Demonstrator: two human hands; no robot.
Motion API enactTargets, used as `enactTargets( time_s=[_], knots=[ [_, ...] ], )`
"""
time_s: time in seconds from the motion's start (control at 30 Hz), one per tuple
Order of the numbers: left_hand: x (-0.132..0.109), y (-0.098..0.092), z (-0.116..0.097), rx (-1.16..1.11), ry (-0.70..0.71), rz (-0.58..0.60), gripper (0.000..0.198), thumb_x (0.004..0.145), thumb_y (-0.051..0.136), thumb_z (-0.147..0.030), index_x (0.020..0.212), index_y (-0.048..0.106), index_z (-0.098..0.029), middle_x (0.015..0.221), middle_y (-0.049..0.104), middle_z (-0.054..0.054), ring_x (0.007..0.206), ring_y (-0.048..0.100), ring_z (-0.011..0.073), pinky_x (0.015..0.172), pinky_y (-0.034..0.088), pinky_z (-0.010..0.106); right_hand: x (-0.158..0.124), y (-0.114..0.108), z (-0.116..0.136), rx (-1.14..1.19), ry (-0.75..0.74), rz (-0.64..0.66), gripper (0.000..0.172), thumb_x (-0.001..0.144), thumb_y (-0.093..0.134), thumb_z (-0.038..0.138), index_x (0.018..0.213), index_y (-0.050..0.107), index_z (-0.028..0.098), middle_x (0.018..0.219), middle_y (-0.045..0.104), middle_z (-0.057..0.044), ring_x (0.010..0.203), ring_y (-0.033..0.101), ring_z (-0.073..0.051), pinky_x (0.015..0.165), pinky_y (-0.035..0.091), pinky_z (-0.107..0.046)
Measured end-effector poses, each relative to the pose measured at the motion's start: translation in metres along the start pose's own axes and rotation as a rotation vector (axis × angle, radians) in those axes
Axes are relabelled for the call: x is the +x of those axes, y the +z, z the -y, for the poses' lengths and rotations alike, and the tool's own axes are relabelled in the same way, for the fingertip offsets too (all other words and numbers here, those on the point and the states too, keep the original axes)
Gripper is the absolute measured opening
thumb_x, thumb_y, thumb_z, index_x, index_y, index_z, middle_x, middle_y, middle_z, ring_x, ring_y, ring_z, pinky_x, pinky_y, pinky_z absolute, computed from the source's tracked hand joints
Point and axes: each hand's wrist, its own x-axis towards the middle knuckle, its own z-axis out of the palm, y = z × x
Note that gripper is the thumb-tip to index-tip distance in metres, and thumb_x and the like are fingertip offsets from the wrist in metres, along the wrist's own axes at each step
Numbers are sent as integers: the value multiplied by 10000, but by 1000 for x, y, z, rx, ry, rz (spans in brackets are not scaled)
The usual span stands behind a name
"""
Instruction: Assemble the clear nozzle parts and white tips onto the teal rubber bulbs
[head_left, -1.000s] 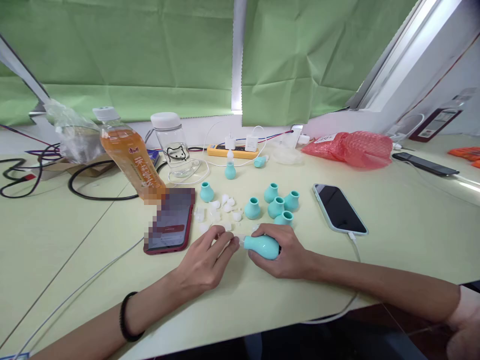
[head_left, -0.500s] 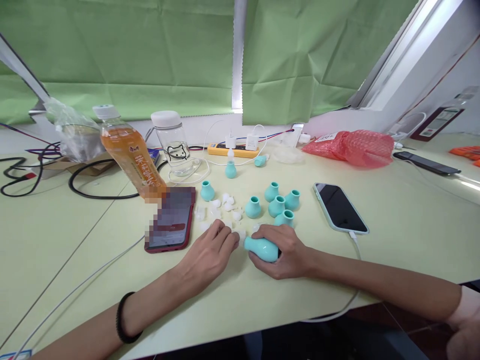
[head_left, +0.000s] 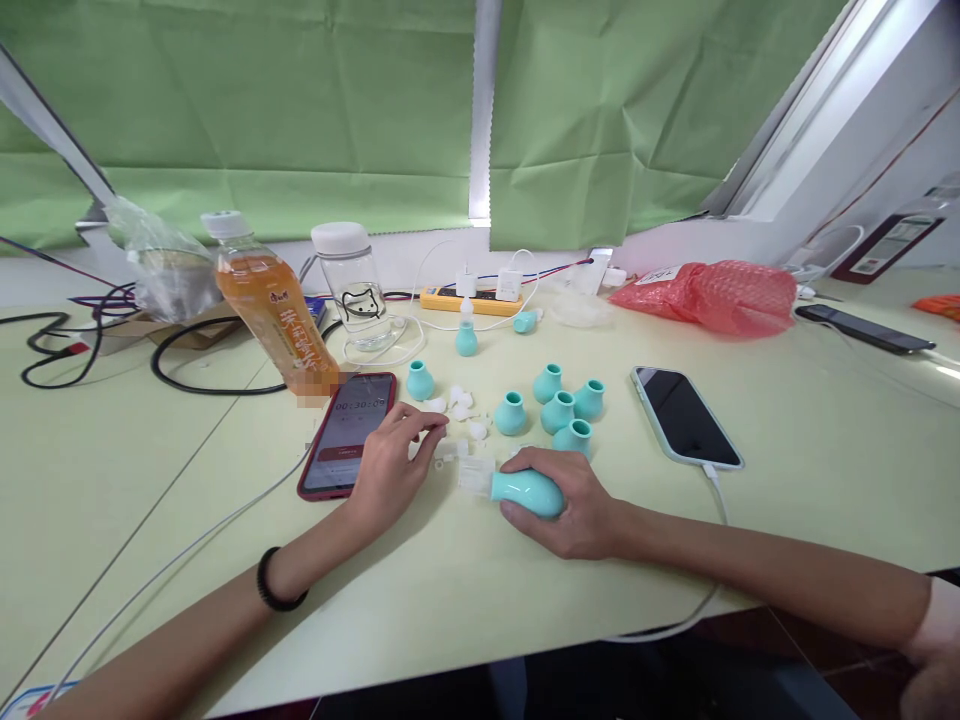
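Observation:
My right hand (head_left: 566, 505) is wrapped round a glossy teal squeeze bulb (head_left: 527, 492) lying on its side. A clear plastic tube piece (head_left: 475, 475) sits at the bulb's neck, pointing left. My left hand (head_left: 396, 458) is over the small clear and white parts, thumb and fingertips pinched together; anything between them is too small to make out. Under and beside these fingertips lies another clear piece (head_left: 454, 451). Small white plastic parts (head_left: 461, 400) are scattered just beyond. Several open-necked teal bulbs (head_left: 558, 412) stand upright behind my right hand.
A phone with a timer (head_left: 352, 420) lies left, partly behind my left hand; another phone (head_left: 686, 417), on a cable, lies right. An orange drink bottle (head_left: 274, 315), a clear cup (head_left: 351, 290), a yellow power strip (head_left: 450, 301) and a red bubble-wrap bag (head_left: 712, 295) stand or lie behind.
My left hand has drawn back from the bulb's neck and moved left to the small parts. The clear tube piece now shows at the neck. My right hand still holds the bulb.

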Motion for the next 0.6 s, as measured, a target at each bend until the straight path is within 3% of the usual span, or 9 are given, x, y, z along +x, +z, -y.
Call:
enactTargets(
  time_s=[0.1,0.17,0.3,0.37,0.47,0.6],
  knots=[
    [-1,-1,-1,-68,-27,10,159,813,433,-182,888,572,-164,790,588,37,700,528,128,603,419,235,0,0,-1,-30,34,49,173,731,510,251,875,462,168,784,586,-45,698,553,-146,624,431,-259],
    [-6,-3,-7,-94,31,66,189,834,391,-203,915,555,-154,815,582,51,750,516,144,646,417,256,1,-1,0,-43,63,81,173,752,492,252,898,454,166,820,580,-52,734,548,-151,646,428,-264],
    [-15,-5,-20,-32,266,314,248,834,370,-313,850,523,-118,726,543,68,736,451,184,609,397,287,3,-4,6,8,76,143,179,771,482,257,922,448,167,825,571,-48,741,538,-146,663,419,-264],
    [-16,-6,-23,6,301,418,310,829,359,-381,769,507,-116,650,495,53,661,426,172,541,368,267,4,-6,8,53,84,173,176,775,483,264,918,452,165,795,569,-38,704,532,-134,646,417,-255],
    [-14,-11,-25,-111,243,559,341,839,326,-402,663,458,-141,599,420,6,563,383,120,500,318,229,6,-10,11,106,84,225,151,780,482,283,871,470,164,706,547,-12,615,505,-109,595,409,-234],
    [-12,-15,-29,-543,-36,775,383,850,282,-409,571,363,-161,485,346,-46,440,297,70,425,240,197,10,-16,14,191,17,258,127,779,493,287,771,491,160,608,508,14,532,465,-82,514,380,-199]
  ],
)
